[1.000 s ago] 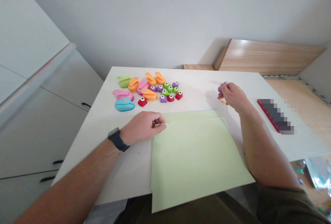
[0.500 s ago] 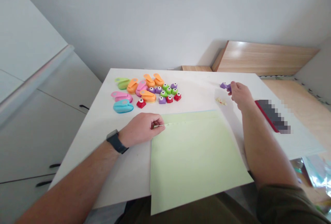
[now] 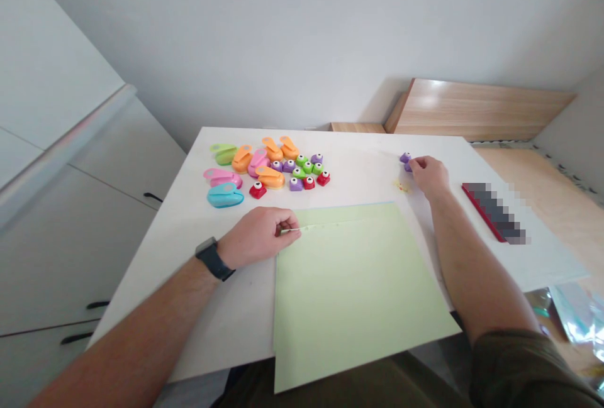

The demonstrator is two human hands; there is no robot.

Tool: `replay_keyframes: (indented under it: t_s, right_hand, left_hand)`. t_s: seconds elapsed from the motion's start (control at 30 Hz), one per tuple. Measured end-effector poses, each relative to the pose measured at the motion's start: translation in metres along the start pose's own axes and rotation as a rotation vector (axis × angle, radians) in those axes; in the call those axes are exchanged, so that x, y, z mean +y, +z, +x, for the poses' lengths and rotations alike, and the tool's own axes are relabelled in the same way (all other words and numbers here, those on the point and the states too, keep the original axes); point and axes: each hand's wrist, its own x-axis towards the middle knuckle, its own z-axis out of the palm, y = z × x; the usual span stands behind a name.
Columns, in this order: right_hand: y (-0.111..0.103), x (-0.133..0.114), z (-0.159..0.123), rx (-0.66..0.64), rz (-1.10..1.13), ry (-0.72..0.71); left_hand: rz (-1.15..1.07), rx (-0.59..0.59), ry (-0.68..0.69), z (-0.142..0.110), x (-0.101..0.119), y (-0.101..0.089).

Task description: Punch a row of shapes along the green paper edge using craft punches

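Note:
My left hand (image 3: 264, 232) pinches the upper left edge of a large light green sheet of paper (image 3: 358, 288). The sheet lies on the white table and hangs over its front edge. Small holes show in a row along its top. At the far right, my right hand (image 3: 429, 175) is closed on a small purple craft punch (image 3: 408, 167), low at the table top, partly hidden by the fingers. Another purple punch (image 3: 404, 157) stands just behind it. A little pile of paper bits (image 3: 401, 186) lies in front of that hand.
Several large lever punches, among them a blue one (image 3: 225, 195) and an orange one (image 3: 270, 177), stand at the back left. Small green, purple and red punches (image 3: 323, 178) cluster beside them. A red-edged dark phone-like object (image 3: 493, 212) lies right of my right arm.
My right hand has moved a little left and down with the purple punch, bringing it to the table beside the other purple one. My left hand keeps its place on the paper.

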Motion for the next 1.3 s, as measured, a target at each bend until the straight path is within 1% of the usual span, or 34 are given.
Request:
replay_keyframes:
  t_s: [0.07,0.13,0.2,0.27,0.37,0.5,0.6,0.67,0.77,0.87,1.0,1.1,1.2,1.23,1.3]
  right_hand:
    - [-0.001,-0.001,-0.001,0.026,0.006,0.004]
    - [-0.004,-0.005,-0.003,0.081,0.011,-0.015]
    - [-0.009,-0.014,-0.009,0.127,0.028,-0.062]
    - [-0.013,-0.027,-0.018,0.118,0.072,-0.141]
    - [-0.014,-0.056,-0.039,0.032,0.159,-0.307]
    - [-0.008,-0.105,-0.073,-0.206,0.231,-0.517]
    - [-0.002,-0.140,-0.091,-0.347,0.162,-0.629]
    - [0.002,-0.158,-0.097,-0.433,0.118,-0.699]
    - [0.009,-0.178,-0.101,-0.471,0.081,-0.730]
    - [0.015,-0.187,-0.101,-0.478,0.063,-0.722]
    - [0.015,-0.187,-0.102,-0.520,0.123,-0.700]
    - [0.012,-0.179,-0.103,-0.566,0.248,-0.645]
    - [0.006,-0.171,-0.106,-0.589,0.379,-0.550]
    - [0.003,-0.168,-0.108,-0.618,0.431,-0.518]
    - [-0.005,-0.164,-0.113,-0.724,0.566,-0.464]
  left_hand:
    - [0.001,0.003,0.002,0.000,0.000,0.000]
    - [0.001,0.006,0.002,0.000,0.000,0.000]
    - [0.002,0.011,0.002,-0.001,-0.001,0.000]
    - [0.005,0.017,0.003,-0.001,-0.002,0.001]
    - [0.004,0.020,0.006,0.000,-0.003,0.001]
    - [0.007,0.023,0.014,0.000,-0.004,0.002]
    - [0.018,0.035,0.017,-0.001,-0.004,0.002]
    - [0.024,0.041,0.019,-0.001,-0.004,0.002]
    - [0.023,0.051,0.025,-0.001,-0.004,0.002]
    - [0.005,0.057,0.024,-0.001,-0.003,0.002]
    - [-0.021,0.067,0.032,-0.001,-0.004,0.002]
    - [-0.031,0.072,0.041,-0.002,-0.004,0.003]
    - [-0.039,0.068,0.036,-0.002,-0.004,0.003]
    - [-0.040,0.067,0.033,-0.002,-0.004,0.003]
    - [-0.038,0.068,0.031,-0.002,-0.004,0.003]
